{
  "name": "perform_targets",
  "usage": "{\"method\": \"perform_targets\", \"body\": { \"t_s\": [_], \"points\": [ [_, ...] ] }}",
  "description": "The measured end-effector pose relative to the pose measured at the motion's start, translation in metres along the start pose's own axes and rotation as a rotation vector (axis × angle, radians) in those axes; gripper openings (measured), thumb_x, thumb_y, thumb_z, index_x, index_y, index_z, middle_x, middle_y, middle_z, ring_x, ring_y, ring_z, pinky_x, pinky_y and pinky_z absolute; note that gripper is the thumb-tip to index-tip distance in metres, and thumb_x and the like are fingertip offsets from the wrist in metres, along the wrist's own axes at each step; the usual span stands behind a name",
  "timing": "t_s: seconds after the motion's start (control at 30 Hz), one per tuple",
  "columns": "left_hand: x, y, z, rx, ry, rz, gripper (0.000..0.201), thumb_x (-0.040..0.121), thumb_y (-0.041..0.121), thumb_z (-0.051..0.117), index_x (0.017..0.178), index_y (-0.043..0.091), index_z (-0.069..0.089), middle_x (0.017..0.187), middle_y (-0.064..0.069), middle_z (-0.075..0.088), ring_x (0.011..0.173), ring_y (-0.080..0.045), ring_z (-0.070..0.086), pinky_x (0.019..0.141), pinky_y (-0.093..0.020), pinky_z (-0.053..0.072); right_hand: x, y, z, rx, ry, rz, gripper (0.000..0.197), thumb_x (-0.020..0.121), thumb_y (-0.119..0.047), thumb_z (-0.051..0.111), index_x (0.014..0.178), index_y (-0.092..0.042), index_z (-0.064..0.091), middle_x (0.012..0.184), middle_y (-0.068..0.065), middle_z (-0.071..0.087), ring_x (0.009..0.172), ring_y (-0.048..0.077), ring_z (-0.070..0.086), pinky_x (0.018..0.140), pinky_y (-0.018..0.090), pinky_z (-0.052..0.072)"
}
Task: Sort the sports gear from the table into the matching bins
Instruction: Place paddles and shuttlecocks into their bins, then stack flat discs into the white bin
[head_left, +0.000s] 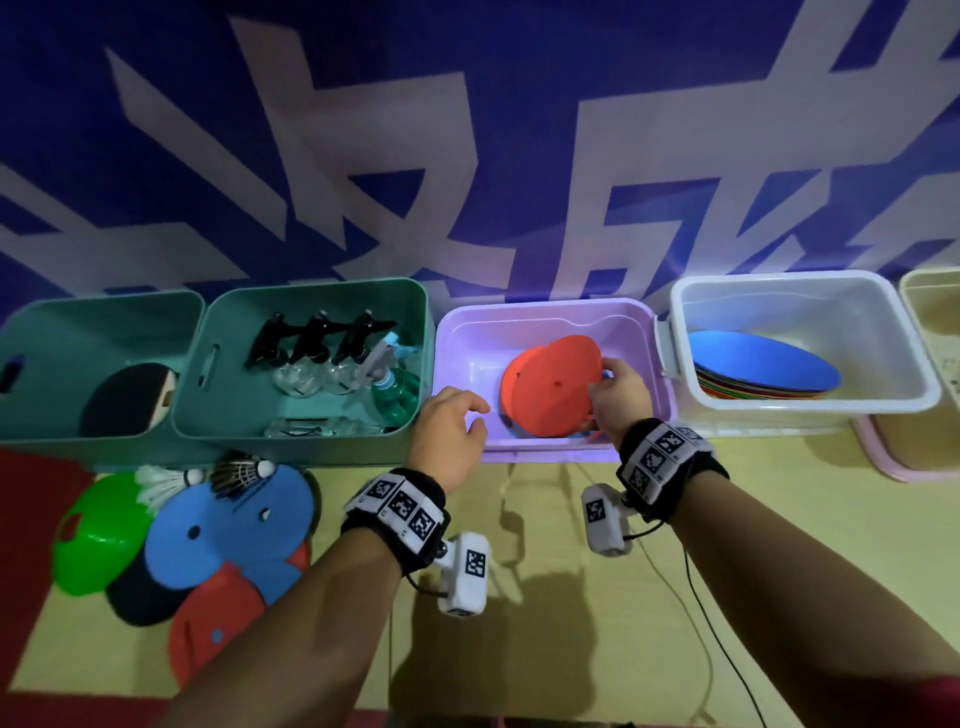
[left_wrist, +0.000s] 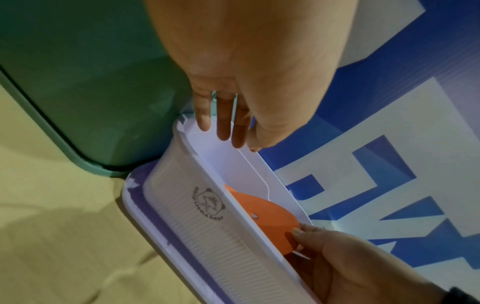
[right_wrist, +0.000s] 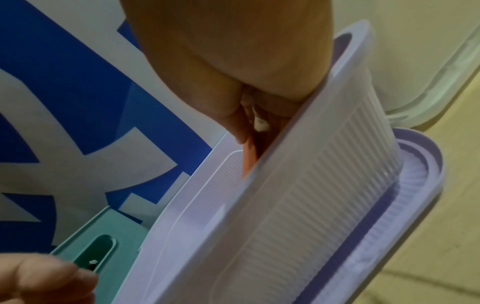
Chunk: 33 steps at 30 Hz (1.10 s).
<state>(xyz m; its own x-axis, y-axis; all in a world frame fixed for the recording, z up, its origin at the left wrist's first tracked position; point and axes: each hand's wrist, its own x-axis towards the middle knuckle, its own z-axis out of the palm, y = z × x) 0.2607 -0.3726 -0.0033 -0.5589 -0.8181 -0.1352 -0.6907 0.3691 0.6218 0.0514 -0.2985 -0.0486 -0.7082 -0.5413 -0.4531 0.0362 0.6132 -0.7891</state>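
Note:
My right hand (head_left: 605, 384) pinches the right edge of a flat red disc (head_left: 550, 387) and holds it tilted inside the purple bin (head_left: 545, 312). The left wrist view shows the same disc (left_wrist: 265, 218) below the bin's rim (left_wrist: 233, 205), with the right hand's thumb on it. Only a sliver of the disc (right_wrist: 248, 162) shows in the right wrist view. My left hand (head_left: 475, 415) hovers over the bin's front left corner, fingers relaxed and empty (left_wrist: 228, 133). Blue discs (head_left: 228, 525), a red disc (head_left: 213, 618), a black disc (head_left: 140, 597), a green cone (head_left: 96, 535) and two shuttlecocks (head_left: 166, 483) lie on the table at the left.
A white bin (head_left: 805, 291) at the right holds a stack of discs with a blue one on top. Two teal bins stand at the left: one (head_left: 311, 296) with spray bottles, the other (head_left: 104, 312) with a dark paddle. Cables trail across the yellow tabletop (head_left: 779, 519).

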Motion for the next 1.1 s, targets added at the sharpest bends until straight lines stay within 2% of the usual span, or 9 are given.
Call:
{"method": "perform_targets", "body": {
  "t_s": [0.07,0.13,0.23,0.4,0.57,0.7,0.83,0.97,1.1],
  "points": [
    [-0.006,0.000,-0.008,0.000,-0.010,-0.011,0.022,0.088,0.005,0.056,0.104,0.013,0.069,0.111,-0.003,0.062,0.103,-0.019,0.058,0.090,-0.025,0.042,-0.006,-0.003,0.000,-0.049,-0.016,-0.037,0.047,0.080,-0.009,0.048,0.124,-0.021,0.057,0.106,0.012,0.068,0.081,0.036,0.067,0.069,0.048,0.058],
    [-0.009,0.000,-0.013,0.004,-0.033,-0.012,0.021,0.089,0.006,0.057,0.105,0.013,0.068,0.111,-0.003,0.062,0.103,-0.020,0.059,0.092,-0.028,0.044,-0.016,-0.005,-0.003,-0.077,-0.035,-0.050,0.047,0.082,-0.012,0.051,0.128,-0.019,0.054,0.108,0.012,0.067,0.086,0.032,0.066,0.070,0.039,0.056],
    [-0.013,0.005,-0.013,0.022,-0.056,-0.009,0.020,0.089,0.008,0.057,0.105,0.014,0.068,0.110,-0.003,0.063,0.101,-0.021,0.060,0.093,-0.033,0.047,-0.032,-0.003,-0.007,-0.050,-0.028,-0.103,0.063,0.075,-0.024,0.053,0.138,-0.021,0.047,0.120,0.007,0.064,0.097,0.031,0.064,0.085,0.049,0.054],
    [-0.026,0.013,-0.014,0.008,-0.085,0.042,0.018,0.089,0.007,0.057,0.102,0.012,0.069,0.108,-0.006,0.063,0.099,-0.023,0.061,0.092,-0.033,0.048,-0.066,0.004,-0.010,0.026,0.022,-0.190,0.062,0.081,-0.008,0.057,0.141,-0.019,0.045,0.132,0.007,0.057,0.113,0.028,0.059,0.098,0.047,0.048],
    [-0.049,0.004,-0.037,-0.035,-0.124,0.100,0.020,0.085,0.005,0.057,0.098,0.014,0.069,0.103,-0.004,0.064,0.092,-0.021,0.061,0.087,-0.031,0.049,-0.105,-0.012,0.004,0.093,0.053,-0.222,0.054,0.085,0.001,0.052,0.135,-0.017,0.049,0.119,0.009,0.060,0.101,0.025,0.061,0.090,0.036,0.048],
    [-0.071,-0.025,-0.071,-0.085,-0.091,0.119,0.019,0.085,0.005,0.059,0.097,0.015,0.070,0.100,0.000,0.065,0.091,-0.017,0.061,0.084,-0.024,0.047,-0.143,-0.026,0.033,0.048,0.072,-0.267,0.047,0.085,-0.003,0.053,0.130,-0.018,0.053,0.109,0.005,0.061,0.085,0.021,0.057,0.061,0.022,0.043],
    [-0.100,-0.083,-0.117,-0.098,-0.034,0.118,0.018,0.088,0.010,0.058,0.097,0.020,0.070,0.099,0.005,0.065,0.089,-0.013,0.061,0.085,-0.025,0.049,-0.188,-0.037,0.088,0.046,0.066,-0.318,0.045,0.085,-0.001,0.054,0.128,-0.013,0.054,0.099,0.005,0.061,0.080,0.021,0.055,0.065,0.027,0.042],
    [-0.130,-0.164,-0.163,-0.105,0.003,0.116,0.017,0.086,0.008,0.059,0.094,0.018,0.070,0.096,0.002,0.063,0.086,-0.015,0.060,0.086,-0.028,0.050,-0.241,-0.046,0.160,0.033,0.043,-0.325,0.038,0.087,0.000,0.052,0.122,-0.014,0.056,0.087,0.000,0.060,0.071,0.017,0.055,0.058,0.028,0.046],
    [-0.160,-0.237,-0.207,-0.104,0.053,0.068,0.018,0.081,0.003,0.059,0.090,0.014,0.071,0.094,-0.005,0.067,0.087,-0.023,0.062,0.085,-0.032,0.050,-0.283,-0.046,0.228,0.010,-0.014,-0.318,0.037,0.087,0.000,0.052,0.121,-0.014,0.057,0.086,0.000,0.060,0.076,0.019,0.057,0.068,0.036,0.050]
  ]
}}
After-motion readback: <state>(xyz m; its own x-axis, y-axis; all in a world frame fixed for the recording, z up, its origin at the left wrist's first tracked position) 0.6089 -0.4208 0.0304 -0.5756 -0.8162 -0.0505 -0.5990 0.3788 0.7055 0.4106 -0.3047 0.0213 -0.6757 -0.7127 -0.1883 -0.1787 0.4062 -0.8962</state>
